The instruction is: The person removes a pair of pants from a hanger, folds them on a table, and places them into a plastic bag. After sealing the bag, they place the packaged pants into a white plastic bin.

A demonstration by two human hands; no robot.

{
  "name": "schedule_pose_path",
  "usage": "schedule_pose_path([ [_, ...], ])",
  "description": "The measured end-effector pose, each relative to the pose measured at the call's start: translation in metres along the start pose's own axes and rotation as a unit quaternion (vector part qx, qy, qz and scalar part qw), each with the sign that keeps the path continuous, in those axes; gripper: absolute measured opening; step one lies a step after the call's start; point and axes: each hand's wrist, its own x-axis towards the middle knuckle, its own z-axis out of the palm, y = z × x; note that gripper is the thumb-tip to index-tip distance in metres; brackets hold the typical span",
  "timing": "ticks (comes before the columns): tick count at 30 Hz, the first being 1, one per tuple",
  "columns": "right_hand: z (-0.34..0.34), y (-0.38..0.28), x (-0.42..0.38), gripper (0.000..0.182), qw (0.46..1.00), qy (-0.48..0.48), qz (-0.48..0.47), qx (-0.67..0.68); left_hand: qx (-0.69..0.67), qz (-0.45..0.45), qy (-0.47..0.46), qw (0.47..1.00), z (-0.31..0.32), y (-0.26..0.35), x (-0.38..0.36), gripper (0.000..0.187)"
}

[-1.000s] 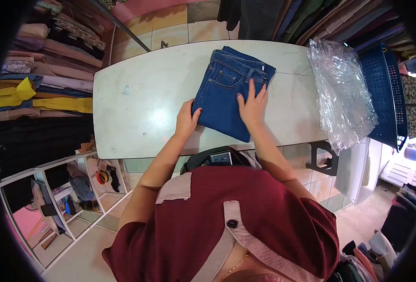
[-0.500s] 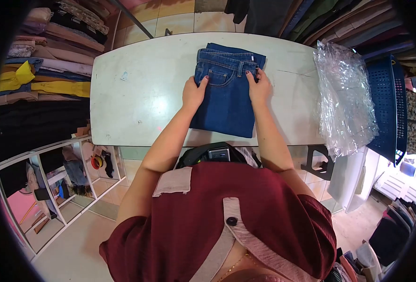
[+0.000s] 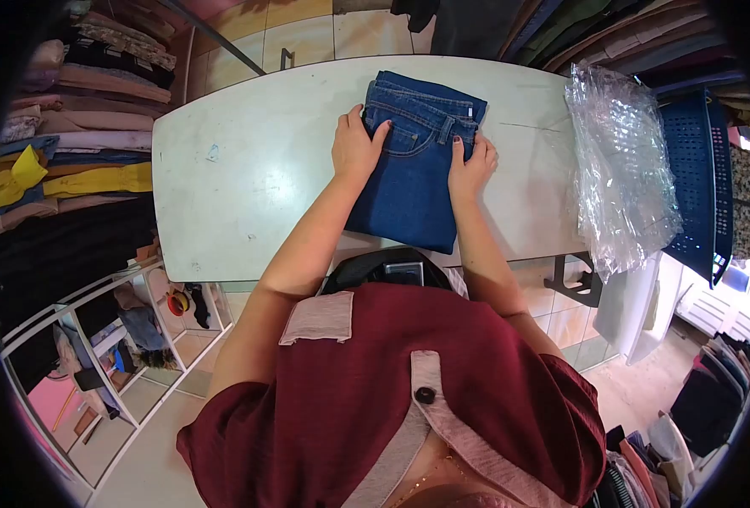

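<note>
Folded blue jeans (image 3: 409, 190) lie on the white table (image 3: 248, 186), waistband toward the far side, a front pocket facing up. My left hand (image 3: 358, 148) grips their left edge near the waistband, thumb on top by the pocket. On the right edge, my right hand (image 3: 473, 169) holds the jeans with its thumb on the denim below a belt loop and its fingers at the side. A small white tag shows near the waistband's right end.
Clear plastic bags (image 3: 616, 169) lie over the table's right end, beside a blue basket (image 3: 697, 178). Stacked folded clothes (image 3: 104, 140) stand at the left, above a white rack (image 3: 129, 398). More garments (image 3: 629, 34) are at the back right.
The waistband end of the jeans has shifted slightly right, tilting them more. My left hand has moved up and right along the edge; my right hand has moved slightly right.
</note>
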Motion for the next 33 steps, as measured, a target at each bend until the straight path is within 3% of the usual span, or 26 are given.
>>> schedule_pose_path([
  [2,0.001,0.006,0.001,0.036,0.999,0.033,-0.035,0.003,0.020,0.013,0.002,1.000,0.007,-0.005,0.007,0.043],
  [4,-0.005,0.003,0.005,0.027,0.980,0.002,0.038,0.194,-0.170,-0.036,-0.090,0.981,0.007,-0.012,0.016,0.037],
  [5,-0.010,0.002,0.004,0.027,0.981,0.004,0.039,0.192,-0.171,-0.035,-0.092,0.980,0.007,-0.015,0.019,0.037],
  [7,-0.026,-0.010,0.005,0.021,0.952,-0.032,0.122,0.278,-0.303,-0.074,-0.132,0.941,0.006,-0.017,0.019,0.029],
  [12,-0.016,0.002,0.016,0.032,0.943,-0.087,0.150,0.282,-0.262,-0.101,-0.138,0.950,0.011,-0.014,0.023,0.025],
  [14,-0.030,-0.020,0.024,0.046,0.892,-0.082,0.188,0.403,-0.286,-0.093,-0.127,0.945,0.012,-0.013,0.027,0.026],
  [15,-0.028,-0.020,0.026,0.046,0.892,-0.080,0.189,0.404,-0.202,-0.095,-0.157,0.962,0.013,-0.014,0.028,0.023],
  [16,-0.027,-0.018,0.023,0.050,0.926,-0.088,0.183,0.319,-0.117,-0.099,-0.188,0.970,0.013,-0.015,0.026,0.021],
  [17,-0.026,-0.015,0.020,0.055,0.952,-0.096,0.175,0.230,-0.117,-0.100,-0.193,0.969,0.017,-0.015,0.022,0.021],
  [19,-0.022,-0.025,0.023,0.060,0.977,-0.059,0.143,0.150,0.014,0.103,0.032,0.994,0.027,-0.011,0.024,0.014],
  [21,-0.028,-0.037,0.024,0.061,0.998,0.004,-0.027,-0.058,-0.029,0.122,0.004,0.992,0.025,-0.012,0.021,0.015],
  [23,-0.013,-0.023,0.018,0.057,0.994,-0.042,-0.051,-0.088,-0.073,0.144,-0.030,0.986,0.020,-0.009,0.018,0.019],
  [25,-0.006,-0.019,0.020,0.054,0.986,-0.087,-0.078,-0.120,-0.042,0.081,-0.114,0.989,0.016,0.000,0.016,0.025],
  [29,0.001,-0.014,0.031,0.050,0.988,-0.117,-0.067,-0.073,-0.061,0.000,-0.149,0.987,0.013,0.009,0.016,0.034],
  [31,-0.002,-0.020,0.039,0.052,0.982,-0.120,-0.105,-0.101,0.087,0.120,-0.032,0.988,0.013,0.011,0.013,0.039],
  [33,-0.013,-0.034,0.035,0.053,0.977,-0.112,-0.101,-0.148,0.117,0.162,-0.055,0.978,0.002,0.023,0.004,0.043],
])
